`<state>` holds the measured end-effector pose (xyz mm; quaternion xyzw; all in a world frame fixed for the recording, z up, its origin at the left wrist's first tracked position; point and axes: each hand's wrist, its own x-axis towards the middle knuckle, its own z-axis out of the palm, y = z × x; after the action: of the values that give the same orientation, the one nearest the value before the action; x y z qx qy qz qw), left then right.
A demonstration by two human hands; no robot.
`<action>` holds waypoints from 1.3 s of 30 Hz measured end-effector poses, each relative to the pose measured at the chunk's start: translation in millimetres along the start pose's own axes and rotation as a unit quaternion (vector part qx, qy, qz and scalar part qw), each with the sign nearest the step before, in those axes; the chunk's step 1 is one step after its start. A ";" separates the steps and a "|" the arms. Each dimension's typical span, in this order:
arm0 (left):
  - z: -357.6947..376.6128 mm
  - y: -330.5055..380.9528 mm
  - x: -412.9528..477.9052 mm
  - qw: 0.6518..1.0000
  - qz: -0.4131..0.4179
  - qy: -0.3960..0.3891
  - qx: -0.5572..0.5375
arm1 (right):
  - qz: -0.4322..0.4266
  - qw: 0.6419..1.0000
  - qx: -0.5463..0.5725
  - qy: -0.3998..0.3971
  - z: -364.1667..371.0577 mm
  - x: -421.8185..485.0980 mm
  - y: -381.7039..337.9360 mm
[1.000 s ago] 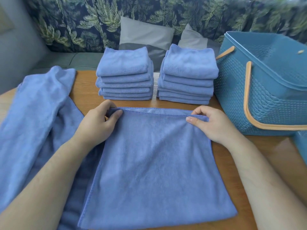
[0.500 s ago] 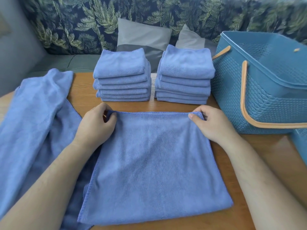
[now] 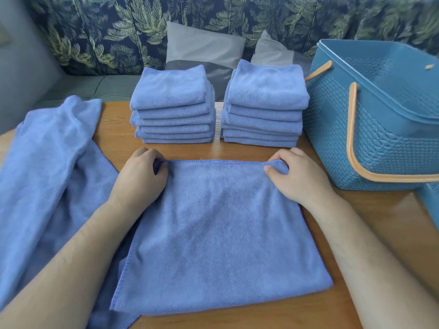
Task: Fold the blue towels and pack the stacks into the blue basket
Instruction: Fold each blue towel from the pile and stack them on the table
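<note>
A blue towel (image 3: 218, 224) lies flat on the wooden table (image 3: 389, 224) in front of me. My left hand (image 3: 139, 178) pinches its far left corner and my right hand (image 3: 298, 176) pinches its far right corner. Behind the towel stand two stacks of folded blue towels, the left stack (image 3: 172, 105) and the right stack (image 3: 264, 105). The blue basket (image 3: 384, 129) with orange handles stands at the right, and nothing shows inside the part of it in view.
A heap of unfolded blue towels (image 3: 45, 176) drapes over the table's left side. A sofa with leaf-print fabric and grey cushions (image 3: 204, 47) runs behind the table. A second blue item (image 3: 430, 203) pokes in at the right edge.
Both hands have drawn the towel's far edge slightly toward me and closed their fingers tighter on its corners. The stacks and basket have not moved.
</note>
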<state>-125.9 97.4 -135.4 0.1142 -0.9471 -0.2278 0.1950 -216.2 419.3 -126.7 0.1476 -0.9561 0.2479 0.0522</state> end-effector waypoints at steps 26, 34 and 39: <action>-10.3 -9.7 -1.7 0.987 -0.049 0.029 -0.152 | -0.016 0.962 0.220 0.159 0.2 5.6 1.0; -13.8 -4.5 -0.6 0.996 0.011 -0.008 -0.084 | -0.024 0.963 0.211 0.166 0.9 6.7 2.4; -17.1 -10.3 2.5 0.997 -0.016 -0.002 -0.077 | -0.026 0.962 0.211 0.169 1.0 6.9 3.2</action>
<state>-119.6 81.1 -125.5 0.1139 -0.9253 -0.3030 0.1976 -223.8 419.8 -127.9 0.1362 -0.8553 0.4637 0.1871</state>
